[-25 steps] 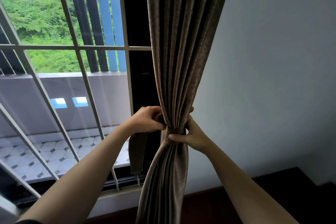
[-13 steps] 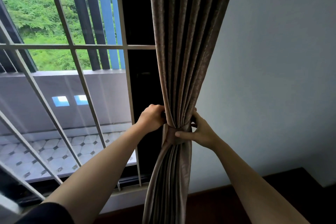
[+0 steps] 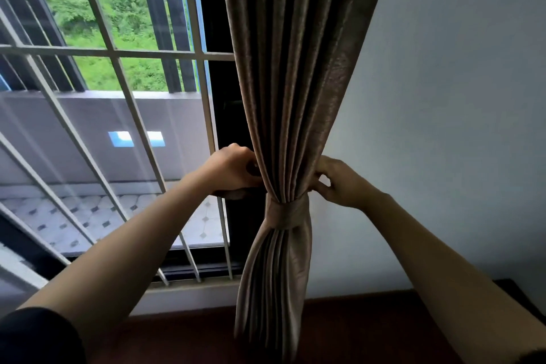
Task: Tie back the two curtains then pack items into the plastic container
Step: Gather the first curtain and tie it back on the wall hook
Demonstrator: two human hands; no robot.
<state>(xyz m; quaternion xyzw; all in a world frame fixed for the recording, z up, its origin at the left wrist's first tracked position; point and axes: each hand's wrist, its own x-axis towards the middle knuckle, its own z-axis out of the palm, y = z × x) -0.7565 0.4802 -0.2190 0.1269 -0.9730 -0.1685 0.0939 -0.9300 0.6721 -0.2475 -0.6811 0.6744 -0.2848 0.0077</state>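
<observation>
A brown pleated curtain (image 3: 295, 68) hangs at the right edge of the window, gathered into a narrow bunch. A matching fabric tie-back band (image 3: 286, 213) wraps around the bunch. My left hand (image 3: 233, 170) is closed on the left side of the curtain just above the band, with a strip of the tie-back under its fingers. On the right side, just above the band, my right hand (image 3: 336, 183) pinches the curtain's edge. Where the band's ends go behind the curtain is hidden. No plastic container is in view.
White metal window bars (image 3: 118, 68) cover the glass on the left, with a balcony wall and green trees beyond. A pale wall (image 3: 443, 97) fills the right side. A dark wooden surface (image 3: 354, 331) lies below the curtain.
The view has moved closer. My hands have shifted from the band itself to just above it, on either side of the curtain. The band now shows fully wrapped around the bunch.
</observation>
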